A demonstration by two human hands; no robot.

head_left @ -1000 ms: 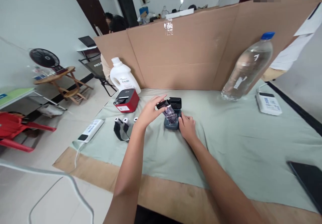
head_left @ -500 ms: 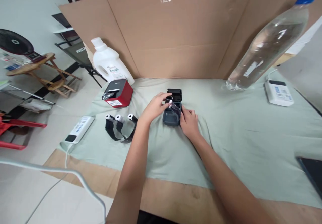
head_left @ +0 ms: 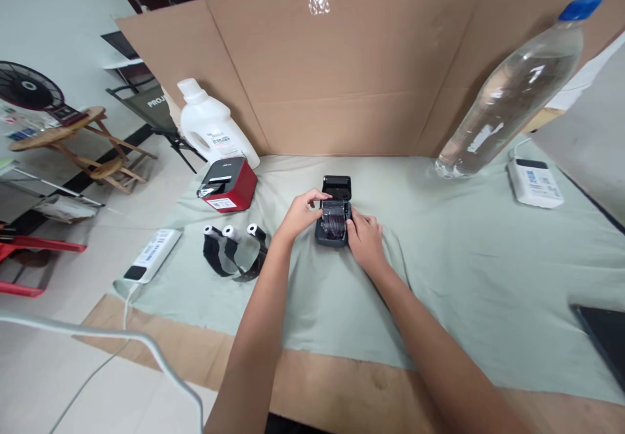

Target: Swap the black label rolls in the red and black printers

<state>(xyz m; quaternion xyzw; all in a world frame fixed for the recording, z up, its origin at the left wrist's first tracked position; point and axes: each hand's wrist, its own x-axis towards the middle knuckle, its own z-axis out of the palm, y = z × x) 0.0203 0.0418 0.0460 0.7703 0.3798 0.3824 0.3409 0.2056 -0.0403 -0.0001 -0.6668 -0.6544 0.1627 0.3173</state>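
Note:
A small dark blue-grey printer [head_left: 334,233] sits on the pale green cloth [head_left: 454,252] with its black lid standing open. A dark shiny roll [head_left: 334,216] lies in its open bay. My left hand [head_left: 303,213] is at the printer's left side, fingertips pinched on the roll's end. My right hand [head_left: 364,240] rests curled against the printer's right front corner, holding it. Left of my left arm lie three rolls in dark wrappers [head_left: 233,255].
A red printer [head_left: 227,184] and a white jug [head_left: 211,126] stand at the back left, before a cardboard screen [head_left: 351,76]. A big water bottle [head_left: 508,92] leans at the right, near a white device [head_left: 534,182]. A power strip [head_left: 151,254] lies at the left edge; a dark tablet [head_left: 605,336] at the right.
My left hand has lowered the shiny roll from above the printer down into its open bay. My right hand has stayed on the printer. The camera has tilted down.

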